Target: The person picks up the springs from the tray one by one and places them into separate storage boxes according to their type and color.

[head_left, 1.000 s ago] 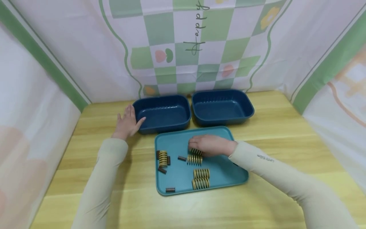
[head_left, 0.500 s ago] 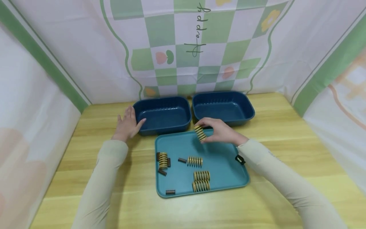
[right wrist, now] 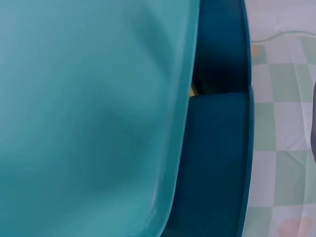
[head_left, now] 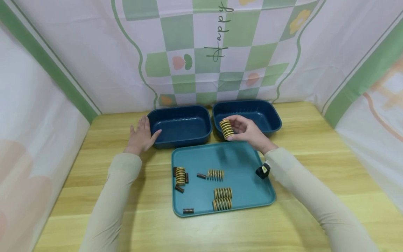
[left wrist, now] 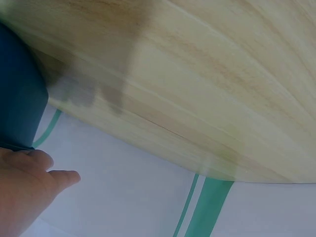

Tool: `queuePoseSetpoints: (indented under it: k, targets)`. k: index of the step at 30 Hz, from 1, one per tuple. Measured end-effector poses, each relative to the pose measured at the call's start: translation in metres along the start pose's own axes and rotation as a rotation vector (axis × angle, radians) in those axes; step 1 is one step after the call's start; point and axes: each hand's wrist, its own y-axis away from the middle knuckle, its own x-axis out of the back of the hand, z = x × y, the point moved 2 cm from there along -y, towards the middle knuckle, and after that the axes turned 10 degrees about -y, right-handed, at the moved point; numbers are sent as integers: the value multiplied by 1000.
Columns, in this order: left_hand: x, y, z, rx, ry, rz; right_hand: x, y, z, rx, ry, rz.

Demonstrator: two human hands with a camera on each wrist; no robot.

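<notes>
My right hand pinches a gold coil spring between thumb and fingers, raised over the near edge of the right blue bin. My left hand rests on the left end of the left blue bin, its fingers straight; part of it also shows beside the bin wall in the left wrist view. Below, on the teal tray, lie several gold springs and several small dark springs. The right wrist view shows tray and bins, but neither the hand nor the held spring.
Both bins stand side by side behind the tray, against a patterned cloth. At the tray's left edge, dark springs sit close around a gold spring. A small black device is at the right wrist. Wooden tabletop surrounds everything.
My right hand has lifted the gold spring off the tray and carried it up and away to the right bin's near edge. My left hand stays on the left bin.
</notes>
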Motion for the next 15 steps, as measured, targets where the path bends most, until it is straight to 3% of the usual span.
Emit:
queuePoseSetpoints:
  k: [9, 15]
  targets:
    - [0, -1, -1, 3, -8, 4, 4, -8, -5, 74, -179, -2]
    - [0, -1, 0, 6, -7, 6, 7, -16, -8, 90, -211, -3]
